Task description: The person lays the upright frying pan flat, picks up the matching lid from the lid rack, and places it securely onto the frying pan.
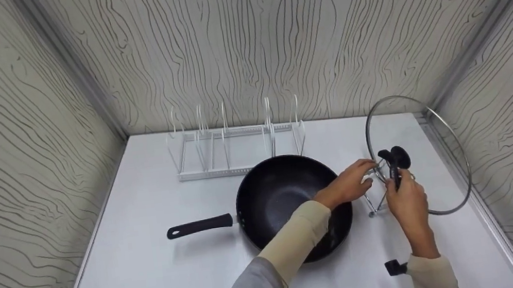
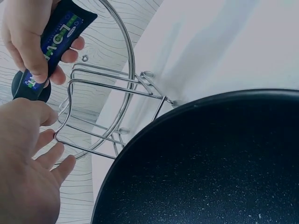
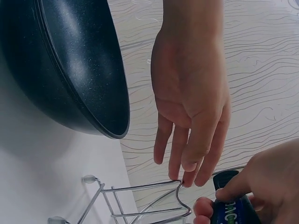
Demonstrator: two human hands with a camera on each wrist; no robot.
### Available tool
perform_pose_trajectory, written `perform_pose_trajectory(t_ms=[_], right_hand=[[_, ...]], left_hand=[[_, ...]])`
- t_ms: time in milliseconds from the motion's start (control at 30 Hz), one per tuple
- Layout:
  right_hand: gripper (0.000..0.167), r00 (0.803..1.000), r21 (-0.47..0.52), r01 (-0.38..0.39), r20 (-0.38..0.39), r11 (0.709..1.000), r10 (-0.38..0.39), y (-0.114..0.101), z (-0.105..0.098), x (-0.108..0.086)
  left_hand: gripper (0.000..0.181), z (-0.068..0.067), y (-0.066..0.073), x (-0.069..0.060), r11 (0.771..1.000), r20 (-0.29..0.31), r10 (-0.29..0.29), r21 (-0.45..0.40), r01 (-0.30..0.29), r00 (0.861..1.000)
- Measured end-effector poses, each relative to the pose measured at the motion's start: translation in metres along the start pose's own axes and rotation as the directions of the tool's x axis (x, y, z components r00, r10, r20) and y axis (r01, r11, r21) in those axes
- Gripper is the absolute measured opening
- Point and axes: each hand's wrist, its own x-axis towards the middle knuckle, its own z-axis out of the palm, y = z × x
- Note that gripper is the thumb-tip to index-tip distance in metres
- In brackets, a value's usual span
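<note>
Ok, R fingers (image 2: 70, 56) gripping lid (image 1: 403, 157), lbl (image 2: 63, 33) part-hidden

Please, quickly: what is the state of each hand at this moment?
Left hand: open, fingers at the wire stand.
Right hand: closed, holding the black lid handle.

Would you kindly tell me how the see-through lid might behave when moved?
The lid is probably stiff, since its metal rim keeps a smooth, round outline. Its clear pane looks like glass, so a hard knock might crack it. Being round, it could roll if stood on edge without the right hand holding its black handle.
</note>
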Motion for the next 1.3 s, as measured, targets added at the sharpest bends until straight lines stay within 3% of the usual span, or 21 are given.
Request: perform_pose_trajectory(t_ms=[233, 633, 800, 933, 1133, 1300], right_hand=[[0.034, 0.998, 0.031, 0.038, -0.048, 0.999, -0.036, 0.0032, 0.0017, -0.0013], [0.028, 0.991, 0.045, 0.097, -0.100, 0.994, -0.092, 0.0076, 0.0038, 0.0006], [0.025, 0.992, 0.036, 0.075, -0.105, 0.996, -0.071, 0.0070, 0.0032, 0.0012], [0.028, 0.997, 0.009, 0.039, -0.073, 0.999, -0.038, 0.0044, 0.0022, 0.0017], [0.037, 0.999, -0.070, 0.009, 0.049, 0.998, -0.006, -0.0002, 0.0007, 0.0022], [0.034, 0.998, -0.098, 0.003, 0.058, 0.995, 0.003, -0.0018, -0.0001, 0.0025]], left_hand=[[0.039, 0.0026, 0.0005, -0.0005, 0.999, -0.045, 0.032, -0.008, -0.033, 0.998], [0.052, 0.0080, 0.0009, -0.0029, 0.999, 0.015, -0.038, -0.006, 0.038, 0.999], [0.044, 0.0080, 0.0002, -0.0006, 0.999, -0.005, -0.052, 0.008, 0.052, 0.999], [0.039, 0.0059, -0.0010, 0.0013, 0.997, -0.026, -0.081, 0.018, 0.081, 0.996], [0.041, 0.0039, -0.0031, 0.0025, 0.994, -0.023, -0.101, 0.046, 0.102, 0.995], [0.037, 0.0009, -0.0041, 0.0049, 0.994, -0.014, -0.094, 0.060, 0.094, 0.995]])
